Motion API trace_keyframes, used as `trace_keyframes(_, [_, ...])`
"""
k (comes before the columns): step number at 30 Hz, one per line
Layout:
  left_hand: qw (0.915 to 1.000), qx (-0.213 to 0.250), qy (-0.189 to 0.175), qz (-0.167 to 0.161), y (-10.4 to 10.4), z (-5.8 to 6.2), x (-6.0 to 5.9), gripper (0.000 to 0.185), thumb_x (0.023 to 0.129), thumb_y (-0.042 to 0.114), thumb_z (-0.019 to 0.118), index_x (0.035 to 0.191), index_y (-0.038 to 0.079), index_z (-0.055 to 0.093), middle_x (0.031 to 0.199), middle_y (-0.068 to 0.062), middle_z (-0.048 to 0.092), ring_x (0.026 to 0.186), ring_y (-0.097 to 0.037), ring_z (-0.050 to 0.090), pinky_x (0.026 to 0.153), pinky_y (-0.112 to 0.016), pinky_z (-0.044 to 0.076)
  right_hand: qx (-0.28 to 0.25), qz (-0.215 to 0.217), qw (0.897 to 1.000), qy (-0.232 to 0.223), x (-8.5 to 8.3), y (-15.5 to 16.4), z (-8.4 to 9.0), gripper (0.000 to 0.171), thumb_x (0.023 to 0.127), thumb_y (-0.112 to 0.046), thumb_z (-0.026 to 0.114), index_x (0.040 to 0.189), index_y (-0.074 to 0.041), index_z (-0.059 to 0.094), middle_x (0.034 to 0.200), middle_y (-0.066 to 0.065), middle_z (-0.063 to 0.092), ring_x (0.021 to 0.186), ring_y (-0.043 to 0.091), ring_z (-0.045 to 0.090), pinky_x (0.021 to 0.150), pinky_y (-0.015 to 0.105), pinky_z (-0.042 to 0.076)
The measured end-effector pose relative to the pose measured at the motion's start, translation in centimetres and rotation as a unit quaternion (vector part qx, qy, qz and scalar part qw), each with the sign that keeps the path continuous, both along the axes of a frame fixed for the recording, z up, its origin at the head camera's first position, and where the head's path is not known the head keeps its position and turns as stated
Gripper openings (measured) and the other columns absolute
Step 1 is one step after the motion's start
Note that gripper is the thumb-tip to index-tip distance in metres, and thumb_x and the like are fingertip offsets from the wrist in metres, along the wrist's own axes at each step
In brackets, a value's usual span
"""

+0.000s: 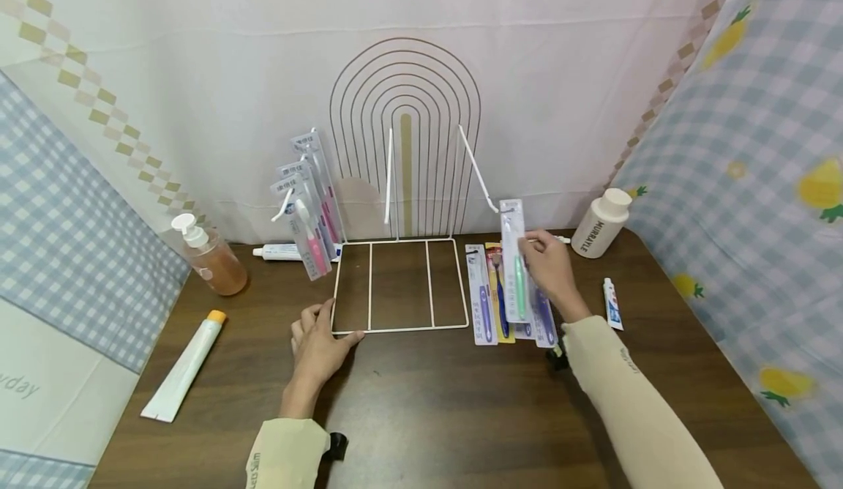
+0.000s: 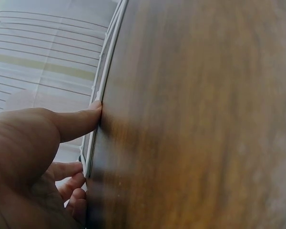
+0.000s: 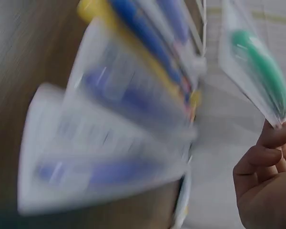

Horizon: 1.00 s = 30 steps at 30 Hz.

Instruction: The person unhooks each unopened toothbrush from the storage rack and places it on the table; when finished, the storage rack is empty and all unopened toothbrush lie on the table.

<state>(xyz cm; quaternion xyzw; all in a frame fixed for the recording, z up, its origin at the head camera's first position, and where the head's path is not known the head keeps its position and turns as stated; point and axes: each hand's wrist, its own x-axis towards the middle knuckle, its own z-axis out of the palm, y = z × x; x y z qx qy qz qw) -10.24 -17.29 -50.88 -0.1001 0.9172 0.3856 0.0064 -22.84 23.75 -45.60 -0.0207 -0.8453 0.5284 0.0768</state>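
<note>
A white wire display rack (image 1: 399, 329) stands on the table, its three prongs sticking out near the back wall. My left hand (image 1: 323, 346) holds the rack's front left corner, thumb along the front wire (image 2: 101, 90) and fingers curled at the side. Between thumb and fingers, my right hand (image 1: 548, 266) pinches a packaged green toothbrush (image 1: 519, 288) by its edge. The top of this package is right at the tip of the right prong (image 1: 479, 170). Several packaged pink toothbrushes (image 1: 315, 251) hang on the left prong. The middle prong (image 1: 388, 174) carries nothing.
Below my right hand lie several packaged toothbrushes, among them a purple one (image 1: 485, 313) and a yellow-backed one (image 1: 503, 313). At right are a white bottle (image 1: 598, 227) and a small tube (image 1: 612, 304). A pump bottle (image 1: 217, 262) and a white tube (image 1: 186, 364) are at left.
</note>
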Motion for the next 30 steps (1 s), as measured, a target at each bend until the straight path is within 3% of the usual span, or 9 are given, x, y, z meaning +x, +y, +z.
trace_keyframes(6, [1.0000, -0.003, -0.007, -0.001, 0.1, 0.1, 0.0, 0.095, 0.100, 0.031, 0.086, 0.175, -0.001, 0.037, 0.170, -0.031, 0.032, 0.152, -0.059, 0.024, 0.127, -0.073, 0.022, 0.079, -0.042, 0.996, -0.029, 1.1, 4.8, -1.3, 0.045, 0.117, -0.029, 0.059, 0.141, 0.005, 0.075, 0.111, 0.021, 0.077, 0.081, 0.008, 0.061, 0.075, 0.019, 0.050])
trace_keyframes(11, [1.0000, -0.007, -0.003, -0.003, 0.0, 0.0, -0.1, 0.095, 0.100, 0.032, 0.085, 0.175, -0.001, 0.036, 0.170, -0.032, 0.031, 0.152, -0.059, 0.024, 0.127, -0.073, 0.022, 0.122, -0.053, 0.989, -0.071, 2.0, 6.7, -2.4, 0.049, 0.118, -0.031, 0.054, 0.144, 0.006, 0.073, 0.125, 0.026, 0.077, 0.090, 0.016, 0.064, 0.082, 0.030, 0.051])
trace_keyframes(17, [1.0000, -0.007, -0.004, 0.003, -0.2, -0.1, 0.1, 0.096, 0.099, 0.032, 0.085, 0.175, -0.001, 0.036, 0.170, -0.033, 0.032, 0.148, -0.059, 0.026, 0.124, -0.073, 0.024, 0.131, -0.031, 0.983, -0.121, 2.1, 7.4, -4.1, 0.054, 0.121, -0.034, 0.049, 0.152, 0.006, 0.068, 0.137, 0.030, 0.076, 0.100, 0.026, 0.072, 0.089, 0.041, 0.057])
trace_keyframes(23, [1.0000, -0.004, -0.005, 0.000, -0.3, -0.3, 0.0, 0.096, 0.099, 0.033, 0.085, 0.175, -0.001, 0.036, 0.169, -0.032, 0.032, 0.147, -0.058, 0.027, 0.122, -0.072, 0.025, 0.145, -0.034, 0.980, -0.135, 1.9, 7.6, -4.9, 0.052, 0.121, -0.034, 0.050, 0.149, 0.006, 0.070, 0.138, 0.029, 0.076, 0.108, 0.033, 0.074, 0.093, 0.045, 0.058])
trace_keyframes(30, [1.0000, -0.003, -0.006, -0.002, 0.0, -0.1, -0.1, 0.096, 0.099, 0.033, 0.085, 0.175, -0.001, 0.036, 0.170, -0.033, 0.032, 0.146, -0.058, 0.027, 0.122, -0.072, 0.026, 0.162, -0.046, 0.976, -0.140, 2.0, 7.9, -5.0, 0.048, 0.120, -0.032, 0.054, 0.144, 0.005, 0.072, 0.128, 0.026, 0.078, 0.098, 0.029, 0.072, 0.085, 0.040, 0.055])
